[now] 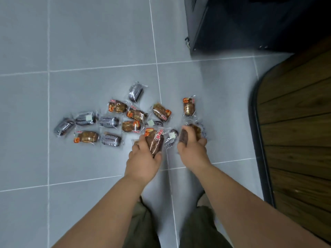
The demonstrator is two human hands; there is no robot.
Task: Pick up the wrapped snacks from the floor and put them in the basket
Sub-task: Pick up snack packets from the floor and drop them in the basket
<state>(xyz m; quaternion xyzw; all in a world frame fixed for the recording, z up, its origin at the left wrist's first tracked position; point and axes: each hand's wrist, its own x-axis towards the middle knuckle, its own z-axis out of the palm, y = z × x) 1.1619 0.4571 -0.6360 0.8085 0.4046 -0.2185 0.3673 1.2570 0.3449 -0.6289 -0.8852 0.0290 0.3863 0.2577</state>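
Note:
Several wrapped snacks lie scattered on the grey tiled floor (100, 86), some brown with orange labels (117, 106), some dark in clear wrap (109, 122). My left hand (143, 158) grips a brown wrapped snack (155, 139) just above the floor. My right hand (192, 149) holds wrapped snacks (193, 130), a brown one and a darker one, to the right of the pile. One brown snack (189, 106) lies apart, beyond my right hand. No basket is in view.
A dark cabinet on casters (232, 27) stands at the back right. A wooden board with a dark rim (293, 126) fills the right side. My legs in olive trousers (200, 228) are at the bottom.

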